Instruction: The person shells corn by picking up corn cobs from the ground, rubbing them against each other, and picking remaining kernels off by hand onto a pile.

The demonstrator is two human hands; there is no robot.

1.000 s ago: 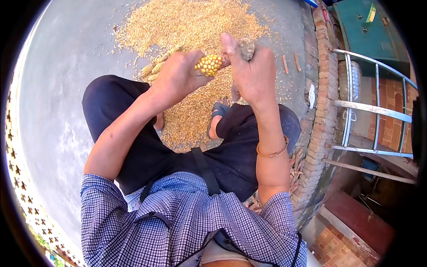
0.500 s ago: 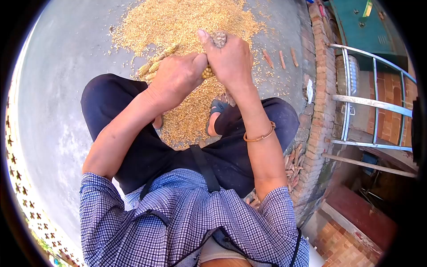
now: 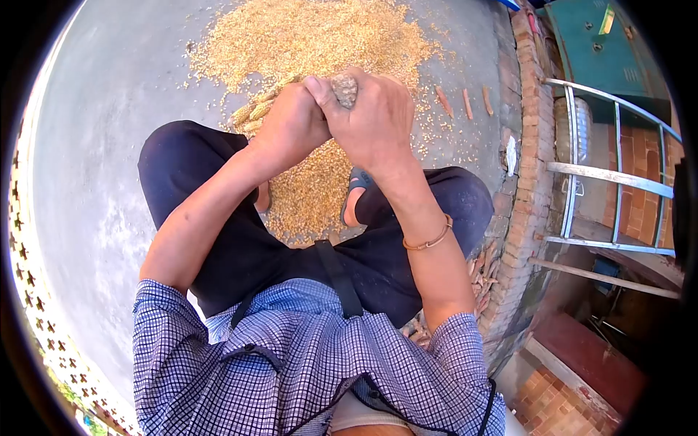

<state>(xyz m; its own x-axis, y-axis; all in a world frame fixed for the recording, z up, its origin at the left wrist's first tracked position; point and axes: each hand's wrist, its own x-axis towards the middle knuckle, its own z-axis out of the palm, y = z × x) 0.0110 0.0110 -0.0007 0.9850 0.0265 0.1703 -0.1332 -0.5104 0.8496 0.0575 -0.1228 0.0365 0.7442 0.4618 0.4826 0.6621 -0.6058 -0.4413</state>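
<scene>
My right hand (image 3: 374,120) is wrapped round a bare corncob (image 3: 345,91), whose rough grey-brown end shows between thumb and fingers. Pressed against it, my left hand (image 3: 294,125) is closed in a fist on an ear of corn, which the fingers now hide. Both hands are above the loose corn kernels (image 3: 309,190) between my feet. Just beyond my left hand, several yellow ears of corn (image 3: 260,109) lie on the ground.
A wide heap of kernels (image 3: 313,43) spreads over the grey concrete floor (image 3: 94,189). Three reddish cobs (image 3: 467,104) lie at the right. More stripped cobs (image 3: 486,276) are piled beside the low brick edge (image 3: 534,138). Behind it stands a metal railing (image 3: 611,174).
My hands have come slightly nearer to me and turned closer together. The yellow kernels that showed between them are now hidden. The whole view has shifted a little.
</scene>
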